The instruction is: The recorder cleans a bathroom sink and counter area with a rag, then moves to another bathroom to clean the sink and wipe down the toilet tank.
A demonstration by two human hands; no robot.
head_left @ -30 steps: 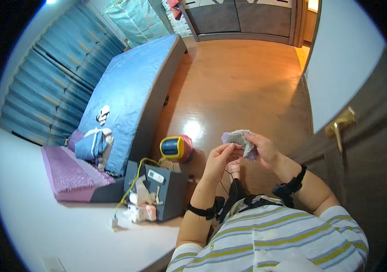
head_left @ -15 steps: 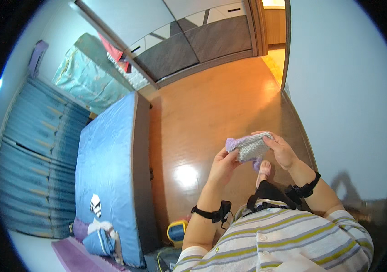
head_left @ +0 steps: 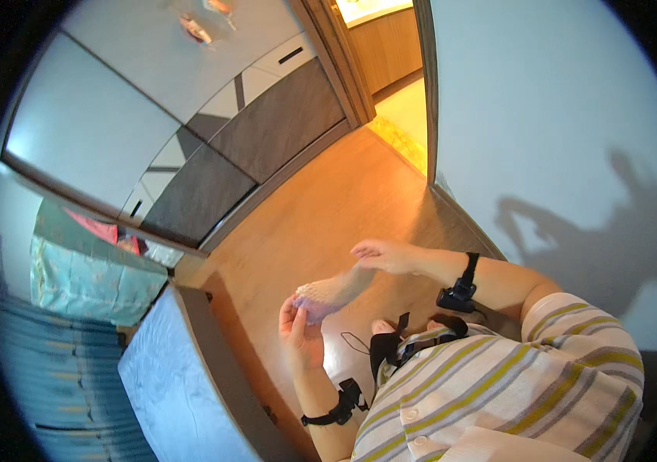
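Note:
A knitted piece [head_left: 317, 295], pale grey with lavender, hangs out in front of me over the floor. My left hand [head_left: 303, 339] is closed on its lavender end, pinching it between thumb and fingers. From there the piece stretches up to the right, and its far part is smeared by motion. Just above that blurred end is my right hand [head_left: 386, 256], its fingers stretched out to the left. Whether they touch the knit is hard to see. Each forearm wears a black strap with a small device.
A blue-covered bed [head_left: 170, 369] stands at the lower left, beside blue curtains [head_left: 59, 362]. Sliding wardrobe doors [head_left: 197, 177] fill the far side. An open doorway [head_left: 401, 108] shows a lit room. A pale wall [head_left: 559, 115] bearing my shadow rises on the right.
My view has swung toward the wardrobe and doorway. Both hands held the knit close together; now they are farther apart, the right one higher, and the knit is drawn out and blurred.

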